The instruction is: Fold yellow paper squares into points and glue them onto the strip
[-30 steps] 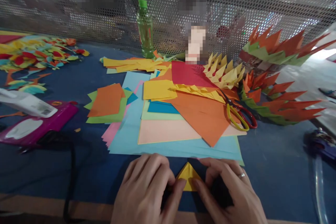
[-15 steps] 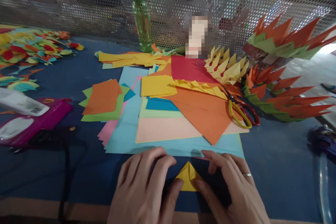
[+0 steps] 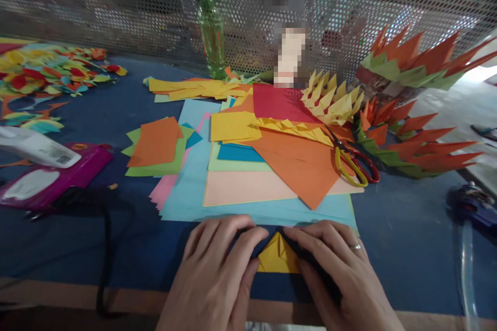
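Note:
A small piece of yellow paper [image 3: 278, 258], folded into a triangle with a crease down its middle, lies on the dark blue tabletop near the front edge. From the left, my left hand [image 3: 221, 264] closes on it, its thumb at the lower left corner and its index finger bent toward the tip. My right hand [image 3: 334, 264], with a ring on one finger, holds the opposite side, thumb along the lower right corner and index fingertip by the top. Just beyond my fingers spreads a light blue sheet [image 3: 182, 207] under other coloured papers.
Yellow-and-red scissors [image 3: 351, 165] rest on an orange sheet [image 3: 310, 176]. Folded spiky orange-and-green chains [image 3: 423, 150] stand right, a pale yellow one [image 3: 334, 98] behind. A green-capped bottle [image 3: 212, 36], a purple glue gun [image 3: 476, 207], a magenta device [image 3: 54, 181] and paper scraps [image 3: 58, 70] lie around.
My right index finger has come in toward the triangle's tip, and my thumbs have slid from its face to its side corners. The view has shifted slightly.

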`<state>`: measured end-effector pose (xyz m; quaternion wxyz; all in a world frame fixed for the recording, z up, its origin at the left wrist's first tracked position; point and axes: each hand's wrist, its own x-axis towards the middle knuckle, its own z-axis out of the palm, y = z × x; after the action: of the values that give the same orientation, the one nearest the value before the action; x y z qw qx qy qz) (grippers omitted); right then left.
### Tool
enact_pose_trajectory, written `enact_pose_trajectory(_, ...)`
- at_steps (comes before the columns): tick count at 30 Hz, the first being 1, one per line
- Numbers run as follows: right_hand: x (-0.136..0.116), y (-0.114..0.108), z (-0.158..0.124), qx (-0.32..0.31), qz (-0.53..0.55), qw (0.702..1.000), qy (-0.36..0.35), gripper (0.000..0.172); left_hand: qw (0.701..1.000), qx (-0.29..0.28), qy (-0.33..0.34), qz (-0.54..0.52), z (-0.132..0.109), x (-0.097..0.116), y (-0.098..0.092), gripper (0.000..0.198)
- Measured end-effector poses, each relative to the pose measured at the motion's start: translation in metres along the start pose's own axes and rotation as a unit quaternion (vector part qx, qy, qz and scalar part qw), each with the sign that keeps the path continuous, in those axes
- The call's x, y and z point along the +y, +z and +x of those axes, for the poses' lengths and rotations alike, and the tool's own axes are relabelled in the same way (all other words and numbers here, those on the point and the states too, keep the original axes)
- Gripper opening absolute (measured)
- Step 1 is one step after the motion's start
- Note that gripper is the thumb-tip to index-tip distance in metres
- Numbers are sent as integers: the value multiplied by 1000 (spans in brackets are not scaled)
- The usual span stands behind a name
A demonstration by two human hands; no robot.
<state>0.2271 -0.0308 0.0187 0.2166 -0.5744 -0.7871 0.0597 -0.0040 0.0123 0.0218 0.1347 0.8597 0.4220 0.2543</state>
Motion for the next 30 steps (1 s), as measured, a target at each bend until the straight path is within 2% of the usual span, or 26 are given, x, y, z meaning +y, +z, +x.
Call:
enact_pose_trajectory(6, -5, -3, 5, 1, 56, 998, 15, 34, 999, -8, 20, -48, 8, 2, 0, 39)
enact_pose_trajectory(12, -9, -6, 7, -20, 58, 998, 6, 47, 998, 13, 31, -53, 8, 2, -1, 42)
enact_pose_trajectory(17, -13, -4, 7, -14, 77, 997, 11, 45, 997, 18, 16, -67, 7, 7, -3, 37)
enact_pose_trajectory(23, -11, -3, 7, -12, 101, 995, 14, 41, 997, 34, 16, -72, 9, 7, 6, 33)
enact_pose_trajectory(30, -9, -5, 9, -8, 122, 992, 6, 32, 994, 16, 7, -111, 9, 6, 8, 28)
